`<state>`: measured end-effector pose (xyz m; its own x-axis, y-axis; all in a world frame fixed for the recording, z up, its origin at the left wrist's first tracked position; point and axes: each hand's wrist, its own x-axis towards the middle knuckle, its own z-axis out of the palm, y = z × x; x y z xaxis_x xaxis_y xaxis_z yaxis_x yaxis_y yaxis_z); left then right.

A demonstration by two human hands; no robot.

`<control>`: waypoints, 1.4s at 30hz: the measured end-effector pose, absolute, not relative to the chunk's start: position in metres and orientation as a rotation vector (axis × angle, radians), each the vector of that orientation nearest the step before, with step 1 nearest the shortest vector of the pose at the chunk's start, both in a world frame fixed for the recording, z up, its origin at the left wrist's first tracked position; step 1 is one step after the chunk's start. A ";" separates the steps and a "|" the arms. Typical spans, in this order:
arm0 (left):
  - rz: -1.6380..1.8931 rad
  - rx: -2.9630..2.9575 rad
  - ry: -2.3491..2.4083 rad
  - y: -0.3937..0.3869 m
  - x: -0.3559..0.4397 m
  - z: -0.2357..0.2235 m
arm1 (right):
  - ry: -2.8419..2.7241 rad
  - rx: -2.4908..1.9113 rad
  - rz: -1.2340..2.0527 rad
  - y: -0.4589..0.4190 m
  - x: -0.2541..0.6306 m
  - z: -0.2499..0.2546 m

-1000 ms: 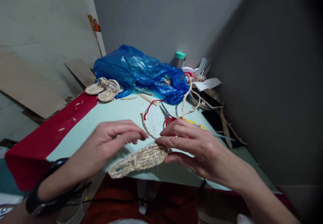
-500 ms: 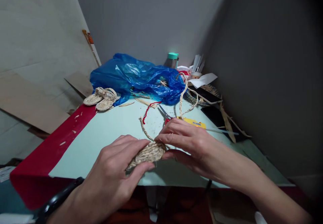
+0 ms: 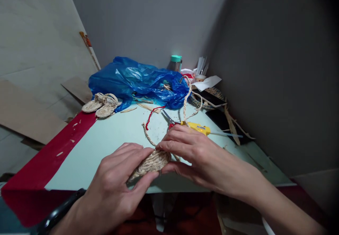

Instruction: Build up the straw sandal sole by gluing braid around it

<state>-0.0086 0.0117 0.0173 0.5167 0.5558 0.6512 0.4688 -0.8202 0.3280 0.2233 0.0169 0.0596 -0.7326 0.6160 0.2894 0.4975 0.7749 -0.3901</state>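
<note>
Between my hands is a small oval sole of coiled, braided straw (image 3: pixel 153 162), tilted up above the near edge of the table. My left hand (image 3: pixel 119 178) grips its left end, thumb below and fingers above. The right end is pinched by my right hand (image 3: pixel 188 153), thumb underneath and fingertips on the upper rim. A loose braided straw cord (image 3: pixel 148 136) runs from the sole away over the table, beside a red string (image 3: pixel 150 117). Just past my right hand lie a yellow glue gun (image 3: pixel 197 127) and scissors (image 3: pixel 168 117), partly hidden by my fingers.
A pair of small straw sandals (image 3: pixel 102 105) sits at the far left, beside a blue plastic bag (image 3: pixel 137 79). Behind stand a green-lidded bottle (image 3: pixel 175 62) and a cup of white sticks (image 3: pixel 200 76). A longer braid (image 3: pixel 187 97) loops near a dark tablet (image 3: pixel 212 98) at right.
My hands keep their hold on the straw sole, with only slight finger movement. The whole view has shifted, so things appear a little further left.
</note>
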 end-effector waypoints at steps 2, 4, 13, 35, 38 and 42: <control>1.199 2.646 0.900 0.011 -0.008 0.016 | -2.571 -0.830 0.431 0.017 0.222 0.059; 1.223 2.671 0.882 0.012 -0.008 0.015 | -2.574 -0.829 0.433 0.019 0.222 0.058; 1.127 2.695 0.970 0.014 -0.019 0.011 | -2.493 -0.824 0.336 0.021 0.232 0.052; 1.223 2.697 1.011 0.009 -0.022 0.014 | -2.461 -0.781 0.266 0.018 0.234 0.054; 1.227 2.694 1.017 0.008 -0.021 0.014 | -2.455 -0.768 0.256 0.018 0.233 0.054; 1.251 2.691 1.020 0.007 -0.021 0.012 | -2.465 -0.784 0.251 0.016 0.234 0.054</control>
<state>-0.0206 0.0070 0.0116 0.4710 0.5590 0.6824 0.5559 -0.7888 0.2625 0.2343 0.0162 0.0543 -0.6870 0.5813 0.4360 0.4815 0.8136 -0.3259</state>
